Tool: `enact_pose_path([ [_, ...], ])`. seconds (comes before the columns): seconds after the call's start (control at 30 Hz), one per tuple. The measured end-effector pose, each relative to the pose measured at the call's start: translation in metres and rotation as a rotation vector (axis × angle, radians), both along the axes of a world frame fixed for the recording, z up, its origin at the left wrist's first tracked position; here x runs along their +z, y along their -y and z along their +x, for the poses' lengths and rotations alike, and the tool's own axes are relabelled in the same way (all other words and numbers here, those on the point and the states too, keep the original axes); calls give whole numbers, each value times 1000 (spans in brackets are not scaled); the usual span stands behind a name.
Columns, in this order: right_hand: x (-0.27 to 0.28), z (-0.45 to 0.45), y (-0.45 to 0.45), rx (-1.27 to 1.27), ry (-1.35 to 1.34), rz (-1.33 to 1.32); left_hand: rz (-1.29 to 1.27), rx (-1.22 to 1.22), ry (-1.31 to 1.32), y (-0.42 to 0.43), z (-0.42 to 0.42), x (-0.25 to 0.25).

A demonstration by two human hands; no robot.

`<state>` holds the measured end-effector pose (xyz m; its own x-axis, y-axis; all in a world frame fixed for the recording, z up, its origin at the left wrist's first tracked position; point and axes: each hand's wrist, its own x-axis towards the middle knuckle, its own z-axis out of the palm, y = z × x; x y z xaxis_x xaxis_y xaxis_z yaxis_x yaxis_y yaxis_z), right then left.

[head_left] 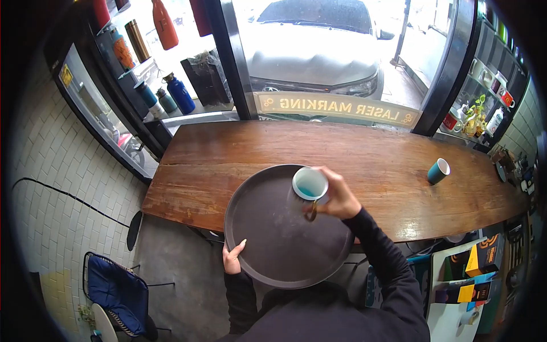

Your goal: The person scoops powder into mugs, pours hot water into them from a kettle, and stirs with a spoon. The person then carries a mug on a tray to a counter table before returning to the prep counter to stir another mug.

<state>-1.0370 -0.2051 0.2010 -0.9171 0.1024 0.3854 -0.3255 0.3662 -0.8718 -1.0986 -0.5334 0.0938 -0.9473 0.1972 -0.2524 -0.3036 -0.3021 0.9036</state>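
Note:
A round dark brown serving tray (279, 239) is held at its left rim by my left hand (233, 257), the thumb lying over the edge. My right hand (341, 196) grips a mug (310, 182) above the far right part of the tray. The mug has a white rim, and its inside looks teal toward the bottom. Below it shows a brownish-gold curved piece (310, 212), blurred; I cannot tell whether it is the handle. Whether the mug touches the tray is unclear. Farther right, a teal cup (438, 171) with a white inside stands on the wooden table.
The tray's far part overlaps the wooden table (228, 148). Shelves with bottles (179, 94) stand at the left, and more mugs (453, 121) sit on shelves at the right. A blue-cushioned chair (117, 293) is at lower left, and boxes (478, 259) are at lower right.

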Motion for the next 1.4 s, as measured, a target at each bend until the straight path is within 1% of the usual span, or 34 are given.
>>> enact_pose_path([
  [0.03, 3, 1, -10, -4, 1, -1, -1, -4, 1, 1, -1, -2],
  [0.1, 9, 5, -30, -159, -72, -104, 7, -27, 18, 5, -3, -8],
  [0.13, 18, 9, -38, -216, -47, -171, 7, -33, 19, 5, -3, -7],
  [0.2, 20, 16, -58, -365, -47, -159, 1, -3, 2, 5, -2, -7],
  [0.23, 18, 20, -69, -372, -46, -156, 3, -11, 4, 5, -2, -8],
  [0.3, 10, 26, -88, -502, -12, -71, 25, -21, -6, 9, -2, -9],
  [0.4, -8, 29, -108, -562, -36, -110, 84, -6, 45, 13, -3, -1],
  [0.43, -14, 28, -113, -571, -37, -118, 144, 0, 56, 14, -3, 0],
  [0.47, -21, 27, -118, -572, -37, -117, 145, -1, 57, 17, -3, -2],
  [0.53, -29, 21, -125, -601, -34, 4, 182, 31, 110, 22, -7, -6],
  [0.67, -34, 8, -118, -552, 2, -19, 182, 42, 109, 23, -4, -8],
  [0.73, -33, 1, -110, -502, -5, -92, 174, 61, 114, 22, 0, -8],
  [0.87, -48, -18, -110, -431, -35, -88, 150, 102, 131, 20, 8, -6],
  [1.03, -54, -36, -106, -426, -25, -8, 183, 104, 154, 17, 13, -2],
  [1.23, -63, -49, -100, -428, -4, -40, 180, 121, 144, 18, 13, -11],
  [1.33, -68, -54, -99, -459, -47, -5, 190, 110, 131, 19, 11, -16],
  [1.4, -66, -53, -94, -468, -35, -71, 194, 111, 133, 19, 12, -17],
])
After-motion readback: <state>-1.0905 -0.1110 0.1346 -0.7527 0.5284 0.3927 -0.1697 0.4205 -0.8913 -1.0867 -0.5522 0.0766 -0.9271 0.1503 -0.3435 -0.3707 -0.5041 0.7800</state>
